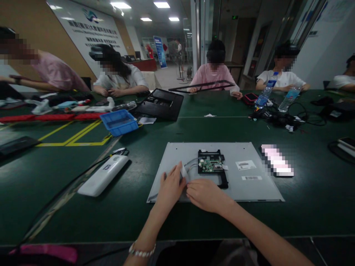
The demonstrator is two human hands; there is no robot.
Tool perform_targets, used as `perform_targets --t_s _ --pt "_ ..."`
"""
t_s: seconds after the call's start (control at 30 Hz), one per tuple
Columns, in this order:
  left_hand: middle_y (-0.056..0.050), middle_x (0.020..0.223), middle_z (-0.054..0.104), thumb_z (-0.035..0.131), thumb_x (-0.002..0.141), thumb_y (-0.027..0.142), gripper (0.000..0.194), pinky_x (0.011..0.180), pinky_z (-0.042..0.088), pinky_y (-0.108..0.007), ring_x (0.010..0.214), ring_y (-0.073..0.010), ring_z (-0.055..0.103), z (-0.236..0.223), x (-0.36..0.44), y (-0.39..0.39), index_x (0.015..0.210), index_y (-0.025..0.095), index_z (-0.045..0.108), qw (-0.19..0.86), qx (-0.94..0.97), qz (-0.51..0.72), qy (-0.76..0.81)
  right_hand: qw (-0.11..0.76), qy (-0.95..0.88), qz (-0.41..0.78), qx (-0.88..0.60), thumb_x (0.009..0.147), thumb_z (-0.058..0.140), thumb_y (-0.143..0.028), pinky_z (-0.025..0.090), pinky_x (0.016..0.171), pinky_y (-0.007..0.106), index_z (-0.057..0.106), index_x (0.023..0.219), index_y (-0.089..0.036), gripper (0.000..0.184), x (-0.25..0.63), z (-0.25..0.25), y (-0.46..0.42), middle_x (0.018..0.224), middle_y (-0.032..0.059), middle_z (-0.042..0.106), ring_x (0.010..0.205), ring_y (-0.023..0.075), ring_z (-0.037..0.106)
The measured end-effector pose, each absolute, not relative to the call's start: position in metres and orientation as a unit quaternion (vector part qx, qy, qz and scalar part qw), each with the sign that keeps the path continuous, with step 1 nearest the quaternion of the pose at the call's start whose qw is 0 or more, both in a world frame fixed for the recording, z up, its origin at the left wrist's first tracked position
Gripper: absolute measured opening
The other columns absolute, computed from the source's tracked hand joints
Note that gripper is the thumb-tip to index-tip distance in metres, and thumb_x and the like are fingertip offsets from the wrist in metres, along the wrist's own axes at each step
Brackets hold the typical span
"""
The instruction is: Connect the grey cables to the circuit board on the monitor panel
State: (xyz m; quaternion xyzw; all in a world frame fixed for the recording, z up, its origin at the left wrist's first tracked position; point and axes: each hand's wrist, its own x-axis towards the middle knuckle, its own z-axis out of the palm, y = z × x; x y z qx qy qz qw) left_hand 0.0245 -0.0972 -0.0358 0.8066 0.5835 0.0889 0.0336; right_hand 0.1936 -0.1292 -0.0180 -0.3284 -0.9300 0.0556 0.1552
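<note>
A grey metal-backed display panel (172, 153) lies flat on the table in front of me. A black bracket (224, 180) with a green circuit board (210, 166) sits at its middle, and thin grey cables (191, 162) run from the board towards my hands. My left hand (172, 184) is over the panel's left part, closed with a whitish strip (183, 171) between thumb and fingers. Beside it, my right hand (203, 194) pinches at the strip's lower end. My fingers hide part of the strip and cables.
Left of the panel lie a white power bank (104, 175) with a cable and a blue basket (119, 123). A phone (277, 160) lies at the right. Further back are a black casing (161, 105), bottles (267, 90) and a person holding a black frame (203, 85).
</note>
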Motion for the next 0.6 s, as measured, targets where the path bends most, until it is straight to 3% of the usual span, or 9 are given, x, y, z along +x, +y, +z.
perform_targets --t_s 0.33,0.47,0.6 --pt "-0.012 0.132 0.052 0.047 0.087 0.021 0.042 0.1 0.027 -0.058 0.129 -0.0285 0.037 -0.0297 0.0274 -0.0927 0.128 0.019 0.044 0.015 0.789 0.088 0.607 0.16 -0.927 0.06 -0.334 0.09 0.042 -0.017 0.045 0.077 0.03 0.061 0.086 -0.013 0.02 0.1912 -0.0208 -0.1314 0.085 0.0081 0.066 0.083 0.0181 0.06" --pt "-0.011 0.137 0.046 0.048 0.087 0.023 0.033 0.103 0.024 -0.059 0.132 -0.0288 0.032 -0.0309 0.0275 -0.0928 0.12 0.021 0.051 -0.033 0.791 0.106 0.601 0.168 -0.926 0.06 -0.334 0.091 0.04 -0.016 0.045 0.076 0.029 0.061 0.087 -0.013 0.021 0.1922 -0.0212 -0.1308 0.085 0.0074 0.066 0.083 0.0179 0.06" --pt "-0.011 0.141 0.04 0.05 0.086 0.026 0.029 0.102 0.029 -0.056 0.133 -0.0305 0.029 -0.0303 0.0274 -0.0917 0.114 0.021 0.055 -0.049 0.785 0.116 0.606 0.179 -0.922 0.077 -0.335 0.091 0.041 -0.018 0.046 0.078 0.03 0.061 0.09 -0.014 0.021 0.1946 -0.0188 -0.1299 0.09 0.0073 0.066 0.087 0.0177 0.06"
